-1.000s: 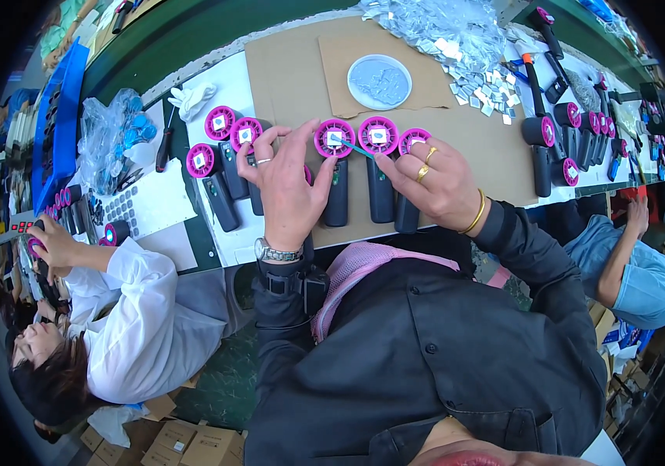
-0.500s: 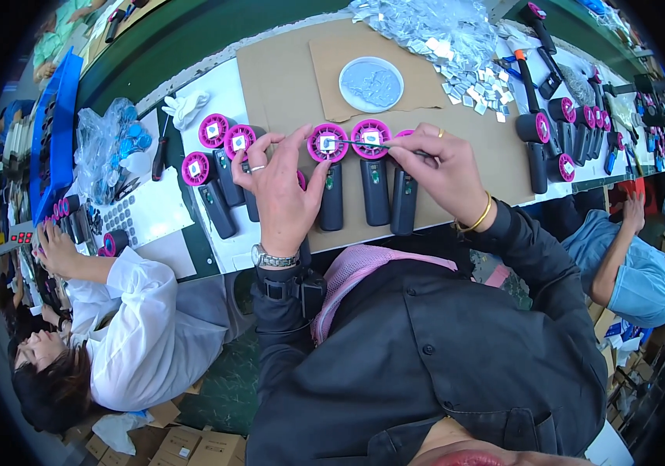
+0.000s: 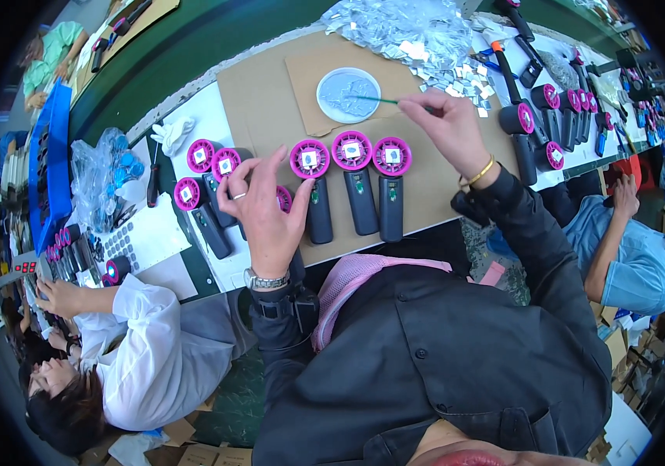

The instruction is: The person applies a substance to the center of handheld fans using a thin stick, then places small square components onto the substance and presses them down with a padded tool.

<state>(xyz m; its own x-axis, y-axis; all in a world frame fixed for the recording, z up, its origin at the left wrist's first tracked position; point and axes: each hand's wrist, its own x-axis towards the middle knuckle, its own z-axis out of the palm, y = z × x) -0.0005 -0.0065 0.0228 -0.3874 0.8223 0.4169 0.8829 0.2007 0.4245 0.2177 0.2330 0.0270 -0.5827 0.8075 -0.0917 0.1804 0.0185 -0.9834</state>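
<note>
My right hand (image 3: pixel 450 128) pinches a thin dark green stick (image 3: pixel 380 99). The stick's far end reaches into grey paste (image 3: pixel 348 84) in a round white dish (image 3: pixel 320 107). Below the dish lie three handheld fans, left (image 3: pixel 319 213), middle (image 3: pixel 360 206) and right (image 3: pixel 391 211), with magenta round heads and dark handles. On each head sits a white square, with a grey dab visible. My left hand (image 3: pixel 266 221) is open, thumb and forefinger apart, beside the left fan. It partly hides another fan (image 3: pixel 283 199) behind it.
Three more fans (image 3: pixel 212 229) lie left of my left hand. Loose square pieces (image 3: pixel 456 80) and clear plastic bags (image 3: pixel 402 27) lie at the back. More fans (image 3: pixel 516 120) stand at right. A co-worker in white (image 3: pixel 150 342) sits at left; a blue-shirted person (image 3: pixel 627 256) at right.
My right hand has moved up and away from the fans, carrying the stick's tip from the fan heads to the dish. My left hand has shifted slightly away from the left fan.
</note>
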